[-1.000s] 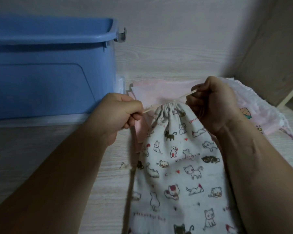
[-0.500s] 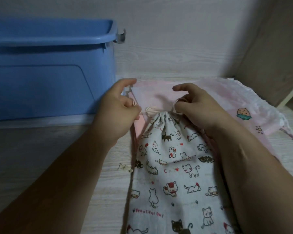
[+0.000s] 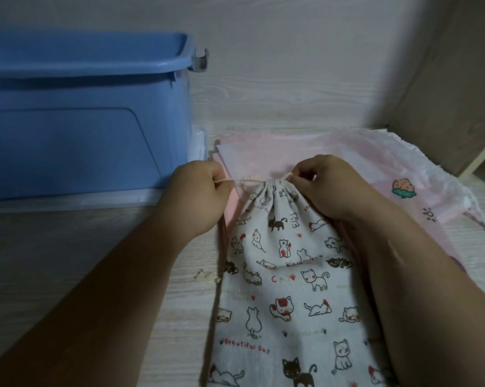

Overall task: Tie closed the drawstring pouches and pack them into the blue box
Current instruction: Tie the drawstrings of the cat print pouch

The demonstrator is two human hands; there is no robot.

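1. My left hand (image 3: 205, 196) is curled in a fist round 1 end of the pale drawstring (image 3: 248, 182), just left of the pouch's mouth.
2. My right hand (image 3: 328, 188) pinches the other end at the gathered neck of the cat-print pouch (image 3: 288, 289).
3. The cord runs between my 2 hands, with a small loop in it near the neck.
4. The pouch lies flat on the pale wood-grain surface (image 3: 96, 261), its puckered mouth pointing away from me.
5. Pink pouches (image 3: 375, 163) lie under and behind it, 1 showing a strawberry print.
6. The blue box (image 3: 82, 121) stands to the left, open-topped, near my left hand.
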